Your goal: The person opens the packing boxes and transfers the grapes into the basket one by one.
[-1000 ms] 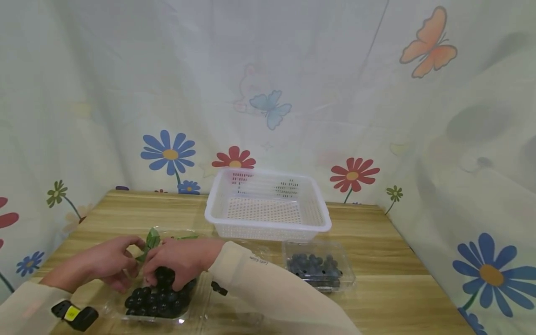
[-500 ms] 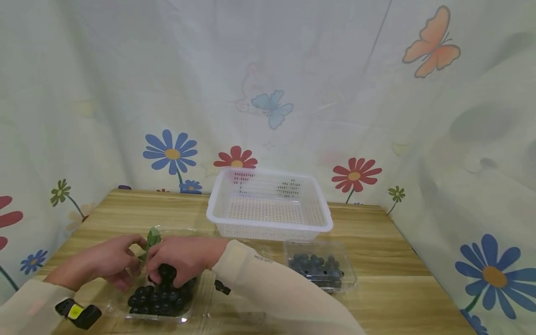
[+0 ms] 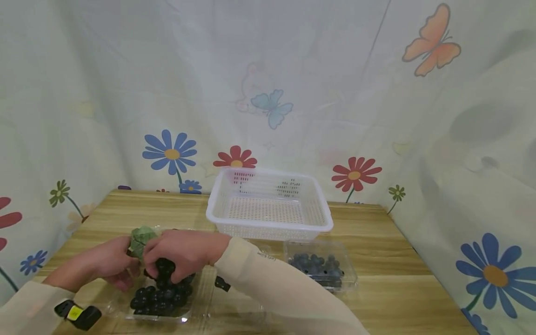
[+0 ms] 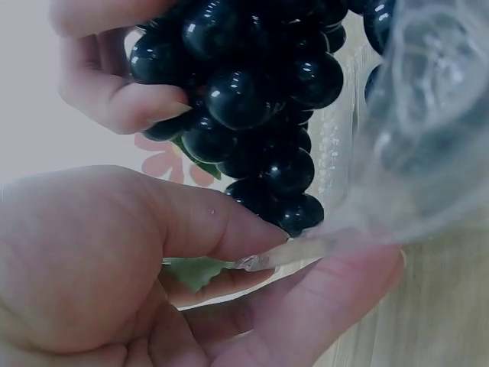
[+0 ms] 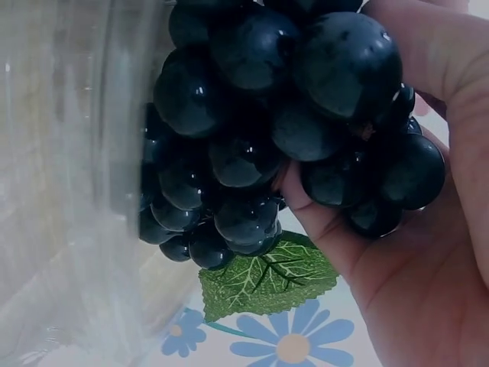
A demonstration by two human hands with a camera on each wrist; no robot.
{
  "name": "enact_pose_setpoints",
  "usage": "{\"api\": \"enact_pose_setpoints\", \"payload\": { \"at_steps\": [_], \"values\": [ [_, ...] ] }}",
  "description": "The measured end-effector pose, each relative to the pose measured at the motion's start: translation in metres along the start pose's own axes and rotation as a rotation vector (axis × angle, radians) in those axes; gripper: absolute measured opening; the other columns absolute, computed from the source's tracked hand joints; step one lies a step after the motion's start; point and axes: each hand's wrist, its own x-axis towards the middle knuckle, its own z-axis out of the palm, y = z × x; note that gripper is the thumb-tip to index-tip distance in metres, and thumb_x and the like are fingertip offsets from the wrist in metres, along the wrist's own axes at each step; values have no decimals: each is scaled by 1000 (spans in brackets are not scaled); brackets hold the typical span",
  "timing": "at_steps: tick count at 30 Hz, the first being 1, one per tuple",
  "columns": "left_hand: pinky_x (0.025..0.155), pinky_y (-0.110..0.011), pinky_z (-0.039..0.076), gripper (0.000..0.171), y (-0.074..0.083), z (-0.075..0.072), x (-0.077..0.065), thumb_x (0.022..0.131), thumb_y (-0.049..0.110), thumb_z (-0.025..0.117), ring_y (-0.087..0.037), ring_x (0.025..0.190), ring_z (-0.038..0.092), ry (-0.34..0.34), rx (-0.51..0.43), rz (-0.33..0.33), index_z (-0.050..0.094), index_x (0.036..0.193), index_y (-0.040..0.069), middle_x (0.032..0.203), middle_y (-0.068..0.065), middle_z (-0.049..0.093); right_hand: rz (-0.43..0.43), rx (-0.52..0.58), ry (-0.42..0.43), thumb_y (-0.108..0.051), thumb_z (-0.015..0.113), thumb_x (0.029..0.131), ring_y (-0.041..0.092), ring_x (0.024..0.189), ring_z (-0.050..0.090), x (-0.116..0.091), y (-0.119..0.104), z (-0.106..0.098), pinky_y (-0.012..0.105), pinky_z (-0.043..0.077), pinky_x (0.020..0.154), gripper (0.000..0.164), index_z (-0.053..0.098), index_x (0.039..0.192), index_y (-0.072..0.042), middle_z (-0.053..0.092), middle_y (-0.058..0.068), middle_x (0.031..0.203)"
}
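Observation:
A bunch of dark, glossy grapes [image 3: 162, 298] with a green leaf [image 3: 141, 238] lies in a clear plastic box [image 3: 157, 318] at the front left of the table. My right hand [image 3: 184, 252] grips the upper part of the bunch from above; in the right wrist view, thumb and fingers curl round the grapes [image 5: 244, 99]. At the box's left side is my left hand [image 3: 113, 263]. The left wrist view shows its thumb and finger pinching the clear box edge [image 4: 302, 248], below the hanging grapes. The box's far side is partly hidden by my hands.
A white slotted basket [image 3: 268, 228] stands at the back middle of the wooden table [image 3: 377, 242]. In front of its right end sits another clear plastic box [image 3: 345, 260] holding dark grapes. A patterned curtain [image 3: 310, 139] hangs behind the table and at both sides.
The leaf has swung to the left and shows its broad face. My right hand has risen slightly with the top of the bunch. My left hand has barely moved.

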Motion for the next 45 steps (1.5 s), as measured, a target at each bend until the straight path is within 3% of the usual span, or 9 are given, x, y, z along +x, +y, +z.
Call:
{"api": "enact_pose_setpoints", "payload": {
  "at_steps": [4,11,23,33,45],
  "values": [
    [67,-42,65,40,0,-1,0,95,0,57,-26,76,73,-6,-5,-8,45,131,-12,95,-16,64,-2,3,8,-14,82,82,-1,105,53,-2,-2,-4,3,38,91,23,70,101,-22,59,-9,122],
    [67,-43,65,44,0,0,-3,106,11,48,-29,77,72,-16,-33,12,39,144,-10,100,-19,63,-8,24,34,-13,82,82,0,110,51,-8,-5,-14,1,37,94,24,70,102,-20,58,-7,123],
    [63,-41,64,65,-2,3,-5,95,3,58,-28,70,72,11,-25,30,26,150,-14,98,-17,68,-6,80,91,-9,77,84,0,116,49,-29,-5,-32,1,34,100,22,69,102,-18,57,-6,126],
    [64,-40,65,51,5,4,-4,96,4,57,-24,71,71,26,36,-25,37,142,-6,95,-15,67,78,134,147,-9,75,87,0,125,45,-53,-5,-48,3,36,101,21,69,106,-18,53,-5,138],
    [59,-39,64,45,5,6,-6,98,2,55,-23,65,69,39,57,7,38,138,-6,93,-15,65,94,146,315,-7,73,86,0,130,45,-82,1,-67,6,39,104,22,72,105,-18,57,-6,135]
  ]
}}
